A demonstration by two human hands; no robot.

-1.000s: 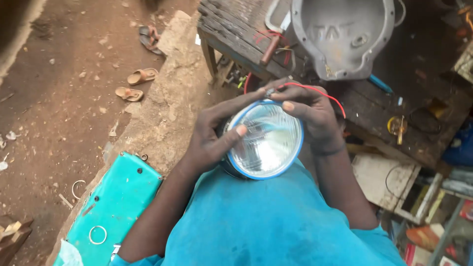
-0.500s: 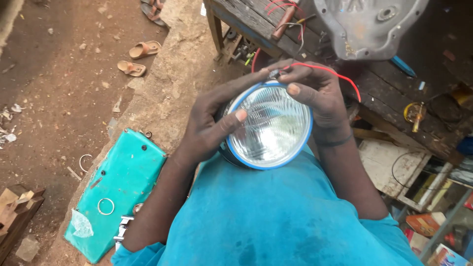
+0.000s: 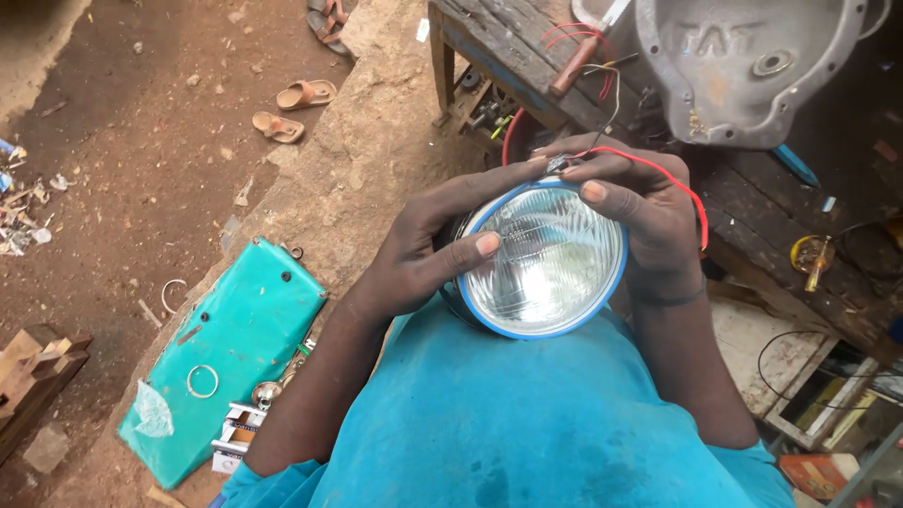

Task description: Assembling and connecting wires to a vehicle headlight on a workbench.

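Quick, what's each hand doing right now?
Left hand: closed on the round headlamp, thumb on its glass.
Right hand: closed on the headlamp's other side.

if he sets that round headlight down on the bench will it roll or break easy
The headlight has a ribbed glass face, so it is probably fragile if knocked. Its blue round rim suggests it could roll on edge; face down it would likely sit steady. The left hand and right hand both grip it, hinting it is smooth or weighty. The red wire looks floppy and may snag.
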